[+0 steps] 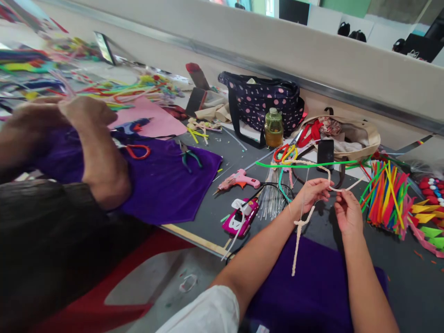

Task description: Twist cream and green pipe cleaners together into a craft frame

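Both hands [331, 203] pinch cream pipe cleaner [301, 229], dangling below left hand.

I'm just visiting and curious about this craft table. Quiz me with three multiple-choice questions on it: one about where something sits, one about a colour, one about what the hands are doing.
1. Where does the pink glue gun lie?
A. on the grey table, left of the person's hands
B. inside the dotted bag
C. on the floor

2. What colour is the pipe cleaner that the hands work on?
A. green
B. cream white
C. red

3. How do the left hand and right hand stand?
A. both flat on the table
B. both pinching the pipe cleaner
C. one holds pliers

Answers:
1 A: it lies on the table beside the purple cloth.
2 B: the twisted strand hanging below the hands is cream white.
3 B: the fingers of each hand close on the strand, above the table.
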`<state>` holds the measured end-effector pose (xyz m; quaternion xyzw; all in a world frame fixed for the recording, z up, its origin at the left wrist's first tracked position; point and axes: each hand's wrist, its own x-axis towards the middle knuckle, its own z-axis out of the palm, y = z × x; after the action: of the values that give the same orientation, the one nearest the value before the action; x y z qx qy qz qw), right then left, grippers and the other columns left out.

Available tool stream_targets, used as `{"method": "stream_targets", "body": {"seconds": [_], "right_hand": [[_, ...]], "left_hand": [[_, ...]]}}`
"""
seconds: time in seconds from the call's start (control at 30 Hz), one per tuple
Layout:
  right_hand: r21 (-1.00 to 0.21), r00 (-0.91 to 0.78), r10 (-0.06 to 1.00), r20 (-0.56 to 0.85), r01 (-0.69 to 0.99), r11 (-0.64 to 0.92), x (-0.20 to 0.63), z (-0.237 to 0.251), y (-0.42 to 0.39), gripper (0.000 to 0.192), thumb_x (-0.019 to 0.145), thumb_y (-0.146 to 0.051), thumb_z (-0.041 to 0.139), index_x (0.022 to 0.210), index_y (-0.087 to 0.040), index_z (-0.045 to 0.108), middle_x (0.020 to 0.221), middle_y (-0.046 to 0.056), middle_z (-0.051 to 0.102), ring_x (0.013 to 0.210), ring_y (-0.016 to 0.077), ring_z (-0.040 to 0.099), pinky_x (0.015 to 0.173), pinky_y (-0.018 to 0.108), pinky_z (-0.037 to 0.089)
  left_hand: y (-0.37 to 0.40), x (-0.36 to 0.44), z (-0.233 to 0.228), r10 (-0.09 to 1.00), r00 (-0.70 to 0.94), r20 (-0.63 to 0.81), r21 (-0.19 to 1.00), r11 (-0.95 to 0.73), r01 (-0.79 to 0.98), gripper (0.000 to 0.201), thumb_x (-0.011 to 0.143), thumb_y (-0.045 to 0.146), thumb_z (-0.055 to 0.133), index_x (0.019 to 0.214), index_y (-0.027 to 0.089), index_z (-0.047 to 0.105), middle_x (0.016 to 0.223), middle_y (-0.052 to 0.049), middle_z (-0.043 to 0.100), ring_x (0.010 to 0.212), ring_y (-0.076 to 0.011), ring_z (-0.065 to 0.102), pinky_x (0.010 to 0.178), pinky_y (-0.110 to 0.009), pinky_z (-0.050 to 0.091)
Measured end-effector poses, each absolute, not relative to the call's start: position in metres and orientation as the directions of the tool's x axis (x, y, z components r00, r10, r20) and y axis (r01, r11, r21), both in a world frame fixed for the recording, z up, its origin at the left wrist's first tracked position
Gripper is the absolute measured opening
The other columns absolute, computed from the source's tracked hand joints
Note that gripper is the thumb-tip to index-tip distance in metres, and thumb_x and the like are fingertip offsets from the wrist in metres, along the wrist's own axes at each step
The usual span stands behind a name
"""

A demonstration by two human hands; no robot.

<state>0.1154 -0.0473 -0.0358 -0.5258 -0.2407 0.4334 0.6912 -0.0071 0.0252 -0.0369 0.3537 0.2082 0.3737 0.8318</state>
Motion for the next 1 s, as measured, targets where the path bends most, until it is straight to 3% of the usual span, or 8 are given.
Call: {"method": "stream_targets", "body": {"seconds": [0.17, 0.33, 0.53, 0.6, 0.67, 0.8, 0.9, 1.0], "right_hand": [[-0.934, 0.549, 0.825, -0.132, -0.348, 0.081, 0.108, -0.032, -0.048, 0.016, 0.071, -0.030, 0.072, 0.072, -0.021, 0.059, 0.071, -0.003, 0.064, 0.054, 0.0079, 0.054, 0.043, 0.018, 0.042], [-0.958, 0.629, 0.777, -0.025, -0.237, 0.161, 0.103, -0.031, -0.047, 0.020, 0.070, -0.033, 0.074, 0.073, -0.019, 0.059, 0.072, -0.001, 0.066, 0.053, 0.0085, 0.058, 0.040, 0.016, 0.040], [-0.945, 0.692, 0.645, 0.325, 0.203, 0.258, 0.095, -0.031, -0.054, 0.020, 0.079, -0.035, 0.067, 0.076, -0.017, 0.060, 0.073, 0.001, 0.066, 0.054, 0.0114, 0.060, 0.044, 0.021, 0.045], [-0.845, 0.595, 0.612, 0.520, 0.460, 0.272, 0.092, -0.032, -0.058, 0.015, 0.083, -0.032, 0.063, 0.078, -0.018, 0.061, 0.076, 0.003, 0.067, 0.058, 0.0129, 0.063, 0.051, 0.024, 0.050], [-0.637, 0.366, 0.603, 0.709, 0.698, 0.326, 0.090, -0.033, -0.063, 0.007, 0.085, -0.024, 0.060, 0.083, -0.019, 0.064, 0.083, 0.005, 0.070, 0.069, 0.0156, 0.067, 0.062, 0.027, 0.054], [-0.208, -0.104, 0.552, 0.827, 0.856, 0.473, 0.089, -0.034, -0.067, 0.021, 0.083, -0.010, 0.058, 0.102, -0.020, 0.064, 0.094, 0.009, 0.072, 0.087, 0.0188, 0.069, 0.079, 0.030, 0.056], [-0.124, -0.206, 0.553, 0.807, 0.857, 0.500, 0.089, -0.033, -0.067, 0.028, 0.083, -0.009, 0.058, 0.109, -0.019, 0.063, 0.098, 0.010, 0.071, 0.089, 0.0191, 0.069, 0.082, 0.030, 0.056], [-0.170, -0.191, 0.578, 0.793, 0.842, 0.512, 0.089, -0.030, -0.067, 0.029, 0.085, -0.009, 0.056, 0.110, -0.021, 0.063, 0.099, 0.009, 0.071, 0.091, 0.0186, 0.068, 0.083, 0.031, 0.055]], "left_hand": [[0.027, -0.007, -0.038, 0.808, 0.581, -0.100, 0.738, 0.452, -0.501, 0.033, 0.063, 0.034, 0.080, 0.083, 0.011, 0.068, 0.066, -0.001, 0.063, 0.054, -0.0076, 0.058, 0.056, -0.020, 0.049], [0.029, -0.006, -0.039, 0.822, 0.555, -0.132, 0.716, 0.465, -0.520, 0.033, 0.057, 0.029, 0.083, 0.079, 0.010, 0.068, 0.069, -0.002, 0.064, 0.055, -0.0077, 0.056, 0.062, -0.025, 0.051], [0.028, -0.004, -0.041, 0.864, 0.483, -0.143, 0.750, 0.413, -0.517, 0.030, 0.053, 0.029, 0.083, 0.069, 0.009, 0.067, 0.071, -0.003, 0.065, 0.053, -0.0083, 0.056, 0.065, -0.029, 0.050], [0.028, -0.004, -0.040, 0.866, 0.479, -0.145, 0.766, 0.405, -0.500, 0.030, 0.053, 0.030, 0.082, 0.069, 0.009, 0.067, 0.069, -0.003, 0.065, 0.053, -0.0088, 0.057, 0.064, -0.028, 0.049], [0.027, -0.005, -0.039, 0.861, 0.488, -0.145, 0.769, 0.408, -0.492, 0.029, 0.054, 0.030, 0.082, 0.069, 0.009, 0.068, 0.066, -0.002, 0.064, 0.054, -0.0090, 0.057, 0.063, -0.027, 0.047], [0.028, -0.007, -0.038, 0.857, 0.492, -0.151, 0.758, 0.420, -0.499, 0.027, 0.054, 0.027, 0.081, 0.070, 0.009, 0.069, 0.065, -0.002, 0.064, 0.056, -0.0084, 0.055, 0.060, -0.024, 0.043], [0.028, -0.007, -0.040, 0.843, 0.514, -0.161, 0.729, 0.453, -0.513, 0.027, 0.053, 0.026, 0.082, 0.070, 0.010, 0.069, 0.066, -0.002, 0.065, 0.056, -0.0086, 0.056, 0.061, -0.024, 0.043], [0.029, -0.007, -0.040, 0.819, 0.545, -0.181, 0.699, 0.497, -0.514, 0.030, 0.051, 0.025, 0.084, 0.072, 0.009, 0.069, 0.068, -0.003, 0.066, 0.060, -0.0091, 0.057, 0.064, -0.024, 0.042]]}}
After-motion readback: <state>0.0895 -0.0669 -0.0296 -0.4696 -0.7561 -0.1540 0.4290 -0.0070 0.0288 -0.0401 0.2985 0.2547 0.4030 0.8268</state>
